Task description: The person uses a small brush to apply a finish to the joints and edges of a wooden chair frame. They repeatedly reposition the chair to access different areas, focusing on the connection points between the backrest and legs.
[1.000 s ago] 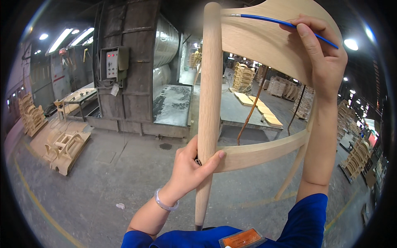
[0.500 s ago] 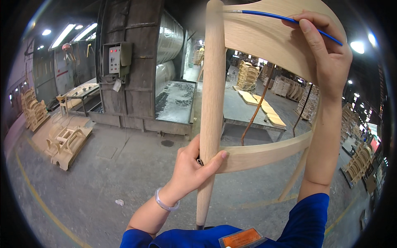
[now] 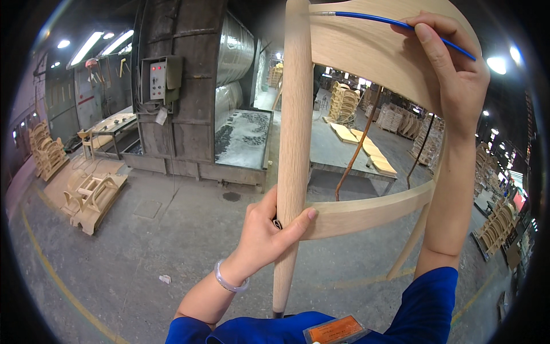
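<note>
A pale wooden chair frame [image 3: 294,143] stands in front of me, with a round post, a curved back panel [image 3: 366,54] and a lower rail [image 3: 366,217]. My left hand [image 3: 269,232] wraps round the post where the rail meets it, thumb lying over the joint. A small dark thing, too hidden to name, shows between thumb and fingers. High on the right, my right hand [image 3: 452,66] pinches a thin blue-handled paintbrush [image 3: 366,18]. The brush's tip is at the joint between post and back panel; whether it touches cannot be made out.
A dark metal booth [image 3: 189,114] with a control box [image 3: 158,80] stands ahead. Beyond the chair is a table [image 3: 338,155] with yellowish boards [image 3: 366,146]. Wooden parts are stacked on the floor at left [image 3: 91,198] and at right [image 3: 497,226]. Brown rods [image 3: 361,146] hang behind the rail.
The brush and right hand have shifted very slightly, the brush tip a little downward along the joint. My left hand keeps its hold on the post.
</note>
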`<move>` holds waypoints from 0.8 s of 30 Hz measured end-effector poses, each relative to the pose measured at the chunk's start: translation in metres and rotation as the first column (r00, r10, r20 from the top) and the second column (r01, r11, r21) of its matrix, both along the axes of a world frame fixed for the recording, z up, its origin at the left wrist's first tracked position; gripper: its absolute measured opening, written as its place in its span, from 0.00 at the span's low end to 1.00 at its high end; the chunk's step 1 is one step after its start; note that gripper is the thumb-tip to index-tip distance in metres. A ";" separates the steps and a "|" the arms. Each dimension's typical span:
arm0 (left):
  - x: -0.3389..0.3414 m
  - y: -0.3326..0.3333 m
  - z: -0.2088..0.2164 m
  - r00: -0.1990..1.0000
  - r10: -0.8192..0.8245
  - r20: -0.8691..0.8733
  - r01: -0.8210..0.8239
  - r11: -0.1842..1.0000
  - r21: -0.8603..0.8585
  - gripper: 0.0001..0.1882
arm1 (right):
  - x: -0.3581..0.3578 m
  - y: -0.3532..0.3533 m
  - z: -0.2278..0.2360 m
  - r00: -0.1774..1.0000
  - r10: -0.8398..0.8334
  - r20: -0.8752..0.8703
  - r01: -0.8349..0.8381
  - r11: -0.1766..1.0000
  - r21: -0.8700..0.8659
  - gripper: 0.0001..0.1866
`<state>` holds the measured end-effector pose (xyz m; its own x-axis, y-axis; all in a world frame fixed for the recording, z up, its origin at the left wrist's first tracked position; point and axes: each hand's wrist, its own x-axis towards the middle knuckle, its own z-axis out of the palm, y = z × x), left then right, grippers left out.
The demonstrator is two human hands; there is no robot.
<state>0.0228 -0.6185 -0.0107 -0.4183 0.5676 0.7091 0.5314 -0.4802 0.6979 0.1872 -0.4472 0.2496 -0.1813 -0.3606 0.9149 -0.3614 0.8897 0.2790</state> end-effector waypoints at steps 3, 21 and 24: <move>-0.002 0.001 0.000 1.000 0.002 -0.003 -0.002 1.000 -0.006 0.28 | -0.001 0.001 0.001 1.000 0.022 0.004 -0.022 1.000 0.020 0.09; -0.009 0.007 0.002 1.000 0.015 -0.008 -0.015 1.000 -0.001 0.25 | -0.004 0.018 0.001 0.994 -0.042 -0.105 0.046 0.998 0.040 0.08; -0.011 0.010 0.002 1.000 0.019 -0.013 -0.018 1.000 0.010 0.24 | -0.006 0.020 0.001 0.991 -0.048 -0.125 0.057 0.996 0.072 0.08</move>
<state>0.0118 -0.6088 -0.0083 -0.4192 0.5531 0.7200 0.5494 -0.4768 0.6862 0.1809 -0.4276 0.2510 -0.0895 -0.4223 0.9020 -0.2736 0.8812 0.3854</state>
